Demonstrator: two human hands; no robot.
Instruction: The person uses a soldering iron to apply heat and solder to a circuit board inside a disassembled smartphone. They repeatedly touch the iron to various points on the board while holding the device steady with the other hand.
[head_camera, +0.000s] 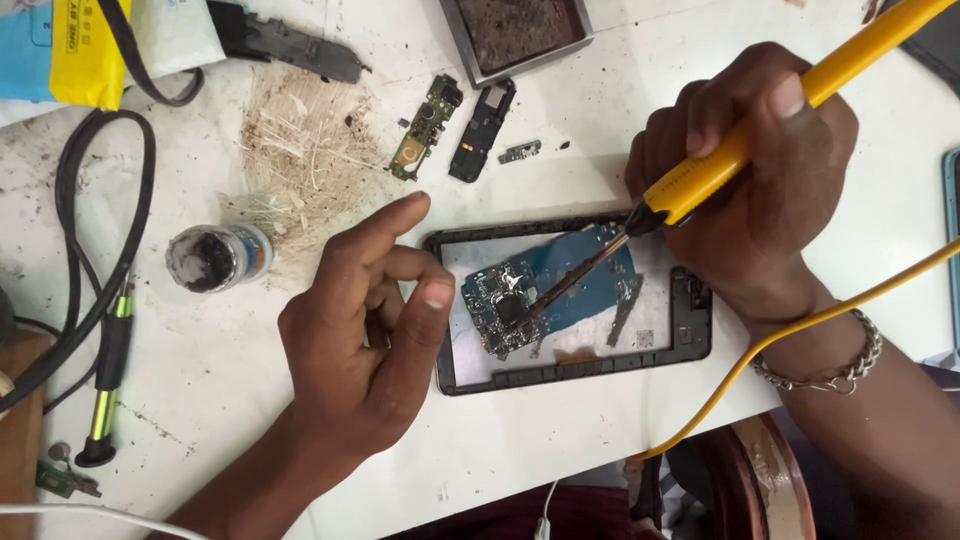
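A: Item one, nearest: left hand (365, 335), just left of the phone frame (570, 375). State?

B: Holds nothing. Fingers (432, 300) loosely curled, index stretched toward the frame's upper left corner, not clearly touching it. Likely poised there to steady the frame while the tool works.

A: Item two: the frame itself.

B: Black, rectangular, flat on the white surface (250, 400). Inside it lies a blue-green circuit board (545, 290), face up so its parts can be reached.

A: Item three: right hand (750, 190), at the frame's right end.

B: Fingers clenched round a yellow soldering iron (720, 165), pen-style. Held slanted, so the dark tip (525, 312) comes down on the board's left part. Its yellow cord (800, 335) trails past the wrist, clear of the work.

A: Beyond the frame?

B: Small green board (425, 125) and black module (482, 130), set apart above it. Left of the frame, an open round pot (215, 257) of dark paste, within reach. Farthest, a metal-edged tray (515, 35).
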